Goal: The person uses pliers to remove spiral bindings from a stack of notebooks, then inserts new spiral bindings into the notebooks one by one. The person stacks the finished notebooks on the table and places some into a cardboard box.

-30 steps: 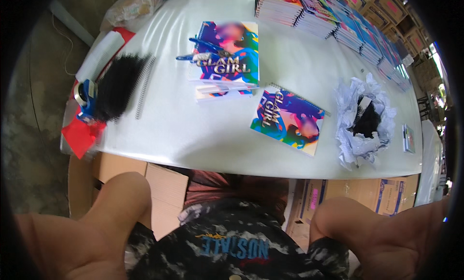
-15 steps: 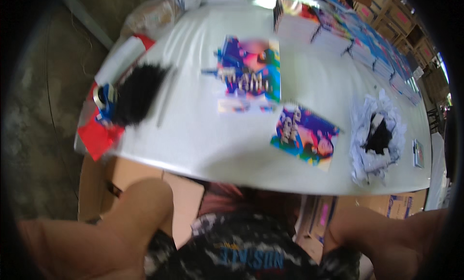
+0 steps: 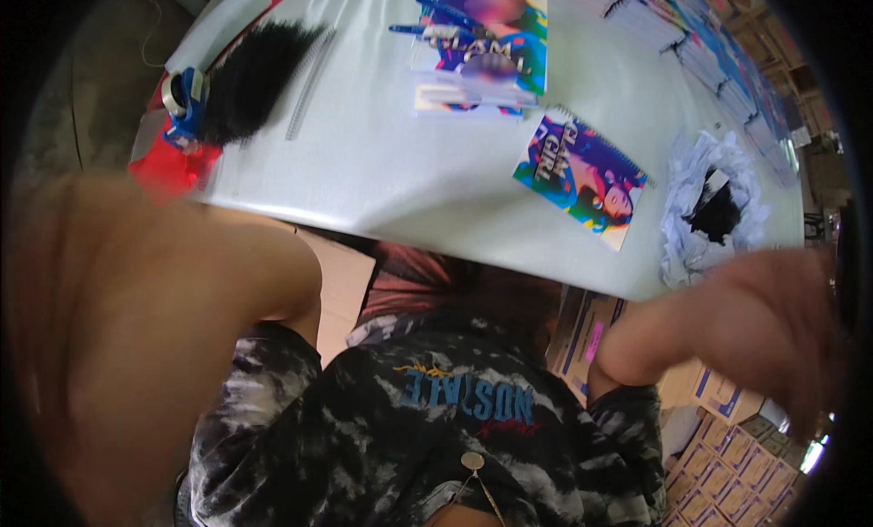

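My left arm is bent up close to the camera, and my left hand [image 3: 64, 318] is a large blur at the left edge. On the right my right hand [image 3: 777, 322] is lifted off the table, also smeared, in front of a crumpled white plastic bag [image 3: 682, 245] with something black inside. Neither hand's fingers show clearly, and I see nothing held. A colourful spiral-bound notebook [image 3: 587, 177] lies askew near the table's front edge. Beyond it sits a small pile of similar notebooks [image 3: 532, 54] with blue pens [image 3: 450, 22] on top.
At the table's left lie a black bristly bundle [image 3: 259, 86], a spiral wire [image 3: 309, 86], a blue tape dispenser [image 3: 188, 109] and a red sheet [image 3: 173, 168]. Stacked notebooks [image 3: 705, 68] line the far right of the white table [image 3: 418, 177]. Cartons [image 3: 727, 463] stand below right.
The view has tilted down, so the table sits higher in the picture. Both arms have come up towards the camera, with the right hand now in view. The notebooks appear unmoved on the table.
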### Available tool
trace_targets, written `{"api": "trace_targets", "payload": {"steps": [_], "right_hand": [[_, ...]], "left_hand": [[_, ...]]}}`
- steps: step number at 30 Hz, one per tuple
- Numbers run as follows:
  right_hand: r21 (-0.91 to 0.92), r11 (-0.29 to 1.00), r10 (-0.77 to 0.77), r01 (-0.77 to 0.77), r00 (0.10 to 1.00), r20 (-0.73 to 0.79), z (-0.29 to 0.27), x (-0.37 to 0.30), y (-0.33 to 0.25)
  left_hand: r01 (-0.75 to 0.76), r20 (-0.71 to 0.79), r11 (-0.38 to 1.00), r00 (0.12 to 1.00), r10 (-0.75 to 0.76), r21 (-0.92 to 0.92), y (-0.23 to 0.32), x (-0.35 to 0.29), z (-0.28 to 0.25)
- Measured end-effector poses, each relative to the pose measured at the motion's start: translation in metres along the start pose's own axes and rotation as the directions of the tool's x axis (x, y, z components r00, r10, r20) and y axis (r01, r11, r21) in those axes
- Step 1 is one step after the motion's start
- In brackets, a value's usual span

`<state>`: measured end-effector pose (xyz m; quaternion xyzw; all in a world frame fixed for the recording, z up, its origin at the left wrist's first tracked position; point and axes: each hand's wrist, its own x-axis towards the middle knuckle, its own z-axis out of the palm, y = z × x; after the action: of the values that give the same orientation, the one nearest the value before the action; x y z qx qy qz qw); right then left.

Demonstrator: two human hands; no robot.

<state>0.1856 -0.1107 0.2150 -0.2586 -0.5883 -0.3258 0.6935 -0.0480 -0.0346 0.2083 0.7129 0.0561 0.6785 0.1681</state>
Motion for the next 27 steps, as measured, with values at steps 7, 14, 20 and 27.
{"api": "trace_targets", "payload": {"steps": [7,14,20,27], "right_hand": [[-0.279,0.894,0.430,-0.351,0.491,0.758,0.069,-0.151,0.078],[-0.337,0.936,0.331,-0.098,0.568,0.754,0.083,-0.194,0.088],[-0.325,0.694,0.697,-0.642,0.486,0.528,0.036,-0.132,0.039],[-0.001,0.508,0.856,-0.861,0.505,0.107,-0.078,-0.102,0.000]], "left_hand": [[-0.029,0.447,0.733,0.808,-0.383,0.679,-0.196,-0.051,0.040],[0.175,0.392,0.647,0.669,-0.631,0.742,-0.225,-0.043,0.054],[0.466,0.283,0.711,0.693,-0.663,0.526,-0.267,-0.053,0.046],[0.636,0.454,0.766,0.711,-0.538,-0.088,-0.155,-0.071,0.046]]}}
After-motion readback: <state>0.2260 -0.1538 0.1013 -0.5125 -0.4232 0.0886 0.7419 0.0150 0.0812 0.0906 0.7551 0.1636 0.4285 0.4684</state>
